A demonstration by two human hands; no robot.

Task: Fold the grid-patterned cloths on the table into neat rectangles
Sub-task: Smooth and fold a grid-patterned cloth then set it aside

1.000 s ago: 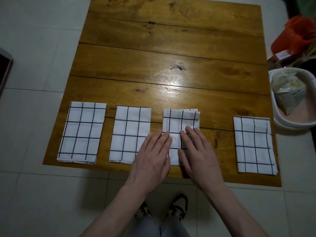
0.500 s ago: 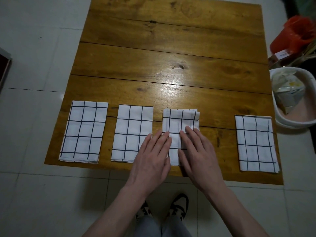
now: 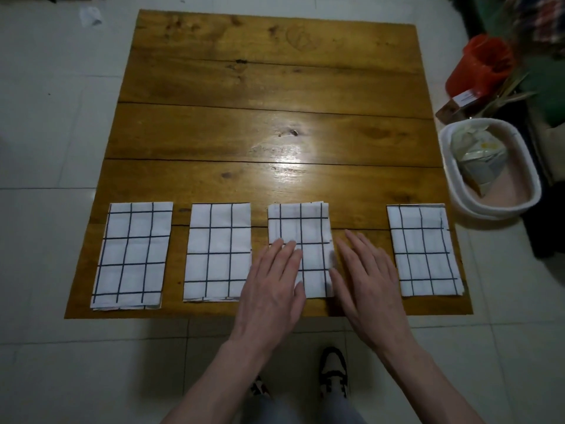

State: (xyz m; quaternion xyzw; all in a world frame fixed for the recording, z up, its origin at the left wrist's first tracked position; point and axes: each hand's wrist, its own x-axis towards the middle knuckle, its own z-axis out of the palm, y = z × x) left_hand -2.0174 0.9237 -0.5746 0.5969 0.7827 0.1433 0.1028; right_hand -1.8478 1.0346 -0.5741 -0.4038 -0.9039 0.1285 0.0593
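Observation:
Several white cloths with black grid lines lie folded in a row along the near edge of the wooden table (image 3: pixel 275 87). From the left they are the far-left cloth (image 3: pixel 131 255), the second cloth (image 3: pixel 217 250), the third cloth (image 3: pixel 305 231) and the far-right cloth (image 3: pixel 423 249). My left hand (image 3: pixel 272 289) lies flat with straight fingers on the left near part of the third cloth. To the right of that cloth, my right hand (image 3: pixel 367 283) is flat over bare wood with its fingers spread.
A white oval basket (image 3: pixel 532 191) with a crumpled bag inside stands on the floor at the table's right. Behind it are an orange bucket (image 3: pixel 480 68) and dark clutter. White floor tiles surround the table; my shoes show below its near edge.
My right hand has slid rightwards off the third cloth onto the wood. My left hand has shifted slightly to the right on the cloth, whose top now lies flatter.

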